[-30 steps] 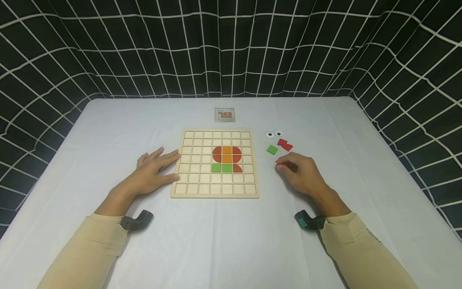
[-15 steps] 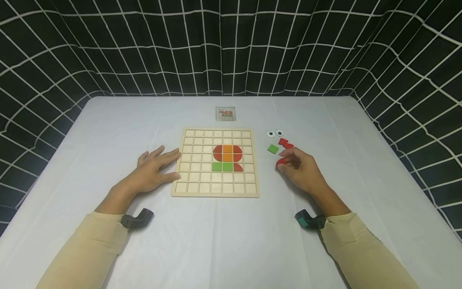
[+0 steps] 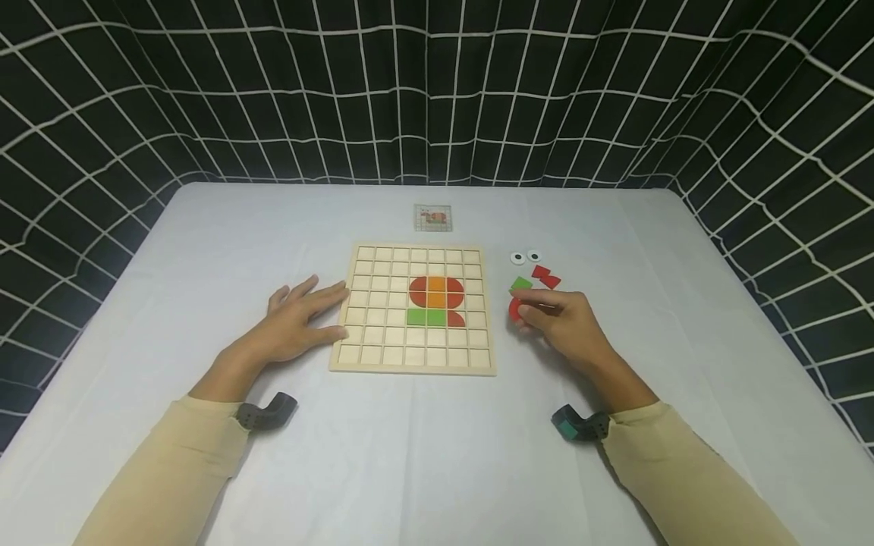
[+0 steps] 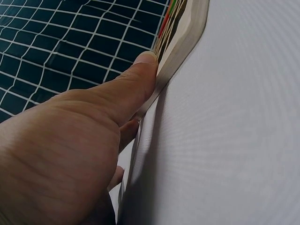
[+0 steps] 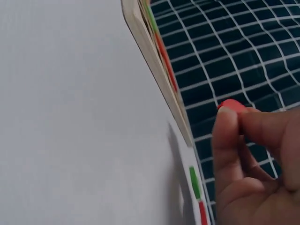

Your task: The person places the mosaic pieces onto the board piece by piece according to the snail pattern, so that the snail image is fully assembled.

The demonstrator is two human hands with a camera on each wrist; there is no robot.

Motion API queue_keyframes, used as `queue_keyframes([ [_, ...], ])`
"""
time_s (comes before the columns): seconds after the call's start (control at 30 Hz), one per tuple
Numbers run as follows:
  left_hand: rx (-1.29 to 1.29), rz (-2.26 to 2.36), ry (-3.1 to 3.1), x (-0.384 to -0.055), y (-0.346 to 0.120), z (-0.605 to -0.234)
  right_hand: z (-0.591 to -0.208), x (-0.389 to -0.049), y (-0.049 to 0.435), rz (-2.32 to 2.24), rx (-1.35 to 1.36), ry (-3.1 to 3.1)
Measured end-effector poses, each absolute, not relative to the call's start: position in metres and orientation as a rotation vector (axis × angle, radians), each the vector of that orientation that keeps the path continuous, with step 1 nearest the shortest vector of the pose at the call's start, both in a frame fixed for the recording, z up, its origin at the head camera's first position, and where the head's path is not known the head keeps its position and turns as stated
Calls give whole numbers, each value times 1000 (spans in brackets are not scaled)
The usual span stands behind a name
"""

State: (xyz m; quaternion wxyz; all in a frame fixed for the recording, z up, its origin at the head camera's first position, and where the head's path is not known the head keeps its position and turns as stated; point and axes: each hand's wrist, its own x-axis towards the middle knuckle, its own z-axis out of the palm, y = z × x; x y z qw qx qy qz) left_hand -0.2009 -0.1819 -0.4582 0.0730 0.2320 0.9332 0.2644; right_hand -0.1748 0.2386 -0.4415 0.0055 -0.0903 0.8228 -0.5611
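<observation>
My left hand [image 3: 293, 326] lies with fingers spread, its fingertips and thumb at the left edge of a wooden grid board [image 3: 369, 355]. In the left wrist view the thumb [image 4: 136, 82] presses against the board's rim. Orange tiles [image 3: 436, 292] with red curved pieces at their sides sit in the grid, above two green squares [image 3: 426, 317] and a red rounded piece [image 3: 455, 319]. Right of the board, my right hand [image 3: 563, 322] pinches a red curved tile [image 5: 232, 105] between thumb and finger, raised above the cloth.
Beyond the right hand lie a loose green square [image 3: 521, 283], two red pieces [image 3: 549, 281] and two white eye discs [image 3: 518, 258]. A small picture card [image 3: 433, 218] lies behind the board. Dark grid-patterned curtain [image 3: 437, 91] surrounds the white table.
My right hand has lifted the red tile, turned it between the fingers and moved slightly left toward the board. The left hand stays at the board's edge. The head view has shifted slightly.
</observation>
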Motion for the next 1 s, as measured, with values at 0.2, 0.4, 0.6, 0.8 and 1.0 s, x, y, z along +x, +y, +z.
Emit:
queue_keyframes([
  [0.2,697,806,2800,-201,-182,-460,-435,-175,215,-1887,-177,2424],
  [0.4,708,799,2805,-201,-183,-460,-432,-179,191,-1969,-169,2335],
  [0.6,712,794,2810,-201,-183,-459,-429,-182,165,-2021,-167,2264],
  [0.8,702,796,2809,-201,-182,-458,-430,-183,145,-2034,-162,2259],
  [1.0,711,803,2810,-199,-182,-457,-429,-182,129,-1982,-126,2298],
])
